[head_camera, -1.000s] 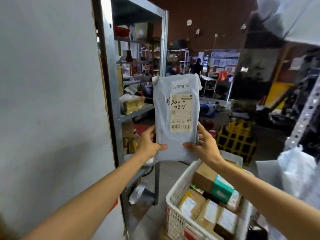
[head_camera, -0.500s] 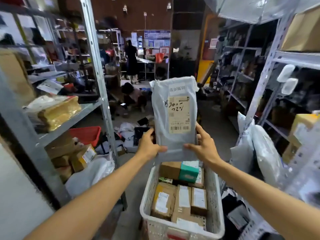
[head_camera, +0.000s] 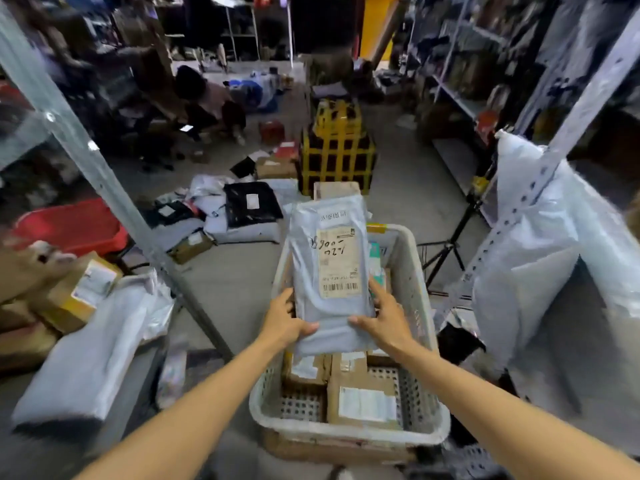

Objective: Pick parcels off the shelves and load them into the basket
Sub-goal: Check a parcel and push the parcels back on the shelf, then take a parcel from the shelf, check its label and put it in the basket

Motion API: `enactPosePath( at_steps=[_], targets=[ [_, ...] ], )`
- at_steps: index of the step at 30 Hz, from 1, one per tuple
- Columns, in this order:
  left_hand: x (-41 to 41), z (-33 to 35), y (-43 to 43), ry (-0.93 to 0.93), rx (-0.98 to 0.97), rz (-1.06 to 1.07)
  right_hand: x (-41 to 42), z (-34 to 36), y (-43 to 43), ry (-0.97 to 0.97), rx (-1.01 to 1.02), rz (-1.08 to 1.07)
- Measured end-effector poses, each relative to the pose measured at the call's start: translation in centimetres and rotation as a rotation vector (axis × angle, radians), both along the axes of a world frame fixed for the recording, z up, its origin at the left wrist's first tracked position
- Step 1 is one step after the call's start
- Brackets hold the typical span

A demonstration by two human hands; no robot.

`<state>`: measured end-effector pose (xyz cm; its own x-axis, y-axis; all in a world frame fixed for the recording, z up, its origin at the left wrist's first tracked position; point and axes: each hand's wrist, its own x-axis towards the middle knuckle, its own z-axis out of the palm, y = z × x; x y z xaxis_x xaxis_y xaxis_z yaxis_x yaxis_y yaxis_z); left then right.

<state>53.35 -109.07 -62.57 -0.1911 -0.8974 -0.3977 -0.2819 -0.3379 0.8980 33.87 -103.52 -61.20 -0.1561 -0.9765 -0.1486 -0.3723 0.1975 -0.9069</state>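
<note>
Two hands grip one grey parcel [head_camera: 329, 271] by its near end: the left hand [head_camera: 282, 323] on its left side, the right hand [head_camera: 389, 320] on its right side. The parcel is held just above the white basket [head_camera: 349, 434]. Brown boxes [head_camera: 363, 393] lie in the basket under it. More bags [head_camera: 251, 206] lie on the floor [head_camera: 398, 188], far left

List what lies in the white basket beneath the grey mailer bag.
Labelled cardboard boxes lie at the near end of the basket; a teal box peeks out right of the grey mailer bag. The bag hides the middle and far end.
</note>
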Motion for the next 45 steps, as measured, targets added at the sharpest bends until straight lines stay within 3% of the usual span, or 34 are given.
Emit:
enactPosePath(
  at_steps=[11, 16, 21, 27, 33, 41, 45],
  targets=[
    [1.2, -15.4, 1.1, -0.126, 0.303, -0.077, 2.6, -15.4, 0.9, -0.153, 0.488, -0.148],
    [2.0, -20.0, -0.3, -0.159, 0.423, -0.034, 3.7, -20.2, -0.2, -0.232, 0.572, -0.186],
    [1.3, -24.0, -1.6, -0.242, 0.359, 0.005, 4.1, -24.8, -2.7, -0.246, 0.612, -0.221],
    [0.1, -26.7, -3.6, -0.379, 0.238, -0.129, 5.0, -27.7, -5.9, -0.227, 0.569, -0.277],
    [0.4, -27.2, -4.7, -0.67, 0.171, -0.199, 7.1, -29.7, -6.8, -0.24, 0.565, -0.298],
    [-0.5, -25.8, -2.3, -0.796, 0.104, -0.404, 7.8, -30.9, -6.7, -0.077, 0.585, -0.294],
    [-1.5, -23.1, -2.4, -0.892, 0.126, -0.461, 7.6, -29.0, -7.0, 0.209, 0.698, -0.092]
  ],
)
